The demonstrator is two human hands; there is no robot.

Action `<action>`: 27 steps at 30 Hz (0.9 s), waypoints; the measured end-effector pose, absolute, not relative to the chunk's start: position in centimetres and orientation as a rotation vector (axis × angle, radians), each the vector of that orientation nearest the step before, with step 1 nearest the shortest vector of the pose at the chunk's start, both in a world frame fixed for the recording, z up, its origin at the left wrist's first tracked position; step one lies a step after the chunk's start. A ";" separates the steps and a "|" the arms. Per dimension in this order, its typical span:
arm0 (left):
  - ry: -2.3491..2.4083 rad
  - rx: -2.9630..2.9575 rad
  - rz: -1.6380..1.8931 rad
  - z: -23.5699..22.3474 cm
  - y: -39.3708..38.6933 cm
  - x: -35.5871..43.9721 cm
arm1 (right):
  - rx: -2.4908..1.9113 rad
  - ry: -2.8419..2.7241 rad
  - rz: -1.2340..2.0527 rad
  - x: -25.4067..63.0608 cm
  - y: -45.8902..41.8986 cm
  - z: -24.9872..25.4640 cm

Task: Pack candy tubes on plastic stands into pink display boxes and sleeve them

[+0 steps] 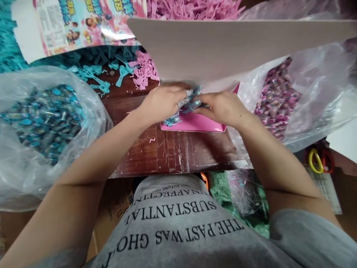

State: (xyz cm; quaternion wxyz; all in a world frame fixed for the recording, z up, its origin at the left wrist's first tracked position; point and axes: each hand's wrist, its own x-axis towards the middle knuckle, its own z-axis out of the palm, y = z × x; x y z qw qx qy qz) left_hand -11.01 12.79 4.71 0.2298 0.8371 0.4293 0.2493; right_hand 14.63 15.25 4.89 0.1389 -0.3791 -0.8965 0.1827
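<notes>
We hold blurred blue glitter pieces [192,103] w/ both hands, left hand [163,102] and right hand [223,108] pinched narrow, over pink tray [195,124]. Tray's far end is hidden under grey card flap [237,48].

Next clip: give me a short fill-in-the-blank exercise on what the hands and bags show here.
1. Both hands, the left hand and the right hand, meet over a flat ____ card on the brown table.
2. The clear bag beside the left arm holds ____ pieces.
3. The clear bag beside the right arm holds ____ pieces.
4. The glittery ring sits on the ____ hand.

Missing words: pink; blue; pink; left
</notes>
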 end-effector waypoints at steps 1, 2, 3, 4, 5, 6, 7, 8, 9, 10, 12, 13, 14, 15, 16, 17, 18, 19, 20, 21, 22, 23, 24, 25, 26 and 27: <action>1.192 2.377 0.623 4.8 12.6 -11.1 | -1.109 -2.675 0.506 14.2 15.3 5.3; 1.210 2.433 0.579 4.9 12.4 -11.1 | -1.133 -2.767 0.488 13.7 15.4 5.8; 1.233 2.470 0.550 4.9 12.2 -11.2 | -1.172 -2.858 0.464 13.2 15.3 6.5; 1.256 2.491 0.532 5.0 12.1 -11.2 | -1.224 -2.939 0.433 12.7 15.2 7.1; 1.277 2.499 0.525 5.0 12.0 -11.3 | -1.285 -2.998 0.396 12.2 15.1 7.7; 1.293 2.500 0.531 5.0 12.0 -11.3 | -1.342 -3.027 0.360 11.7 14.9 8.1; 1.305 2.496 0.552 5.0 11.9 -11.4 | -1.394 -3.023 0.324 11.3 14.6 8.5; 1.316 2.490 0.590 5.1 11.8 -11.5 | -1.441 -2.992 0.286 11.0 14.3 8.6; 1.332 2.480 0.643 5.3 11.5 -11.7 | -1.471 -2.942 0.247 10.9 13.9 8.6; 1.355 2.466 0.707 5.5 11.1 -12.0 | -1.477 -2.887 0.207 10.8 13.6 8.5; 1.454 2.401 0.851 5.8 9.7 -12.9 | -1.426 -2.798 0.131 10.9 12.9 7.9; 1.533 2.346 0.924 5.7 8.7 -13.4 | -1.389 -2.779 0.103 11.0 12.6 7.5; 1.626 2.279 0.992 5.4 7.7 -14.1 | -1.356 -2.777 0.084 11.0 12.4 7.0; 1.728 2.205 1.048 4.9 6.7 -14.9 | -1.340 -2.785 0.071 11.0 12.3 6.6; 1.833 2.134 1.082 4.1 5.7 -15.8 | -1.345 -2.794 0.055 10.9 12.2 6.2; 1.935 2.074 1.082 3.0 4.8 -16.6 | -1.357 -2.805 0.033 10.9 12.2 5.9; 2.025 2.032 1.049 1.8 4.0 -17.4 | -1.363 -2.814 0.006 10.9 12.3 5.6; 2.103 1.999 0.986 0.5 3.4 -18.0 | -1.356 -2.818 -0.024 10.9 12.4 5.3; 2.163 1.969 0.900 -0.7 3.0 -18.6 | -1.332 -2.814 -0.053 11.0 12.4 5.1; 2.200 1.943 0.803 -1.8 2.7 -18.9 | -1.291 -2.802 -0.077 11.2 12.4 5.0; 2.219 1.919 0.706 -2.7 2.4 -19.1 | -1.242 -2.776 -0.096 11.4 12.3 5.0; 2.228 1.896 0.619 -3.4 2.3 -19.1 | -1.194 -2.733 -0.112 11.6 12.1 5.1; 2.232 1.879 0.551 -3.8 2.2 -19.0 | -1.156 -2.674 -0.127 11.8 11.8 5.3; 2.237 1.867 0.502 -3.9 2.1 -18.9 | -1.125 -2.612 -0.142 11.8 11.4 5.7; 2.247 1.860 0.474 -3.9 2.0 -18.8 | -1.098 -2.551 -0.154 11.7 10.8 6.2; 2.260 1.853 0.470 -3.7 1.7 -18.8 | -1.073 -2.496 -0.160 11.3 10.2 6.7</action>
